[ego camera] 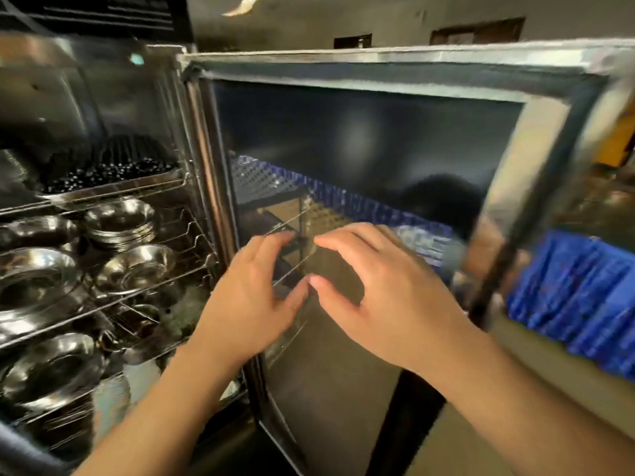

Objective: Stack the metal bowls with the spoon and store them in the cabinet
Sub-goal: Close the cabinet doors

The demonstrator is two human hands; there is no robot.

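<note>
Hands are hovering side by side before the glass panel of the open cabinet door (pixel 360 159). Left hand (pixel 251 300) is spreading loosely, fingers apart and slightly curled, holding nothing; its thumb tip is nearly meeting the thumb of the right hand (pixel 385 293). Right hand is likewise spreading wide with fingers arching forward, also holding nothing. Whether any fingertip is actually touching the glass cannot be told, as the frame is blurring with motion.

Beyond the left hand, the cabinet (pixel 103 97) is standing open, its wire racks (pixel 144 290) showing in tiers. Metal bowls (pixel 120 218) are sitting stacked on the rack level with the fingertips, with a further bowl (pixel 137 269) nearer the left hand and larger ones farther out to that side and below the left forearm. No spoon can be made out among them. Above the bowls, a tray (pixel 113 180) of dark round items is resting on the upper rack.

Behind both hands, the dark glass is reflecting or showing through a shelf frame and blue material. Past the right hand, beyond the door's steel frame, blue crates (pixel 577 297) are lying on a pale surface. A grey wall (pixel 395 18) with two dark openings is running across the room above the door.
</note>
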